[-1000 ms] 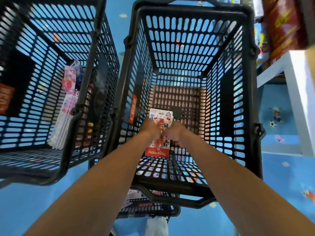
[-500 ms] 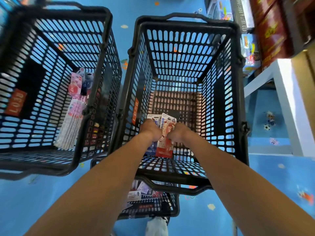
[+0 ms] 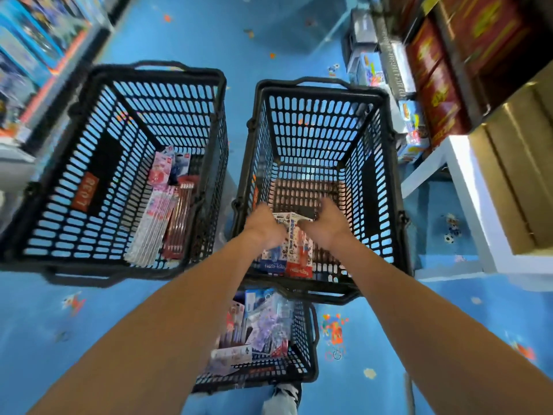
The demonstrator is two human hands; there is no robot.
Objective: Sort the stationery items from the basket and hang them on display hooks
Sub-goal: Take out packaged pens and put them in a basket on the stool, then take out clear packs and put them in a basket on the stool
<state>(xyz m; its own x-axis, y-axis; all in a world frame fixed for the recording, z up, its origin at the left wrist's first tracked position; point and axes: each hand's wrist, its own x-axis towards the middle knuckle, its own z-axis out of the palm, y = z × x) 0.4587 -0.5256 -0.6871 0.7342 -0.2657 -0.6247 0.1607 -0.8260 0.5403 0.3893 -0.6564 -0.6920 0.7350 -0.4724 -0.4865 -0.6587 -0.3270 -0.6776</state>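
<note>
Flat cards (image 3: 294, 250) further apart — slotted plastic basket (image 3: 320, 85)

The left basket (image 3: 155, 68) sits at ten o'clock, packets (image 3: 155, 223) leaning inside. The right basket (image 3: 317, 85) beside it, at one o'clock, holds carded packs (image 3: 294, 253). A third basket (image 3: 302, 333) lies at six, a shelf (image 3: 466, 187) at three.

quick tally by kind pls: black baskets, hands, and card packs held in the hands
black baskets: 3, the left basket, the right basket, the near basket
hands: 2, the left hand, the right hand
held card packs: 2, the blue pack, the red pack
total: 7
</note>
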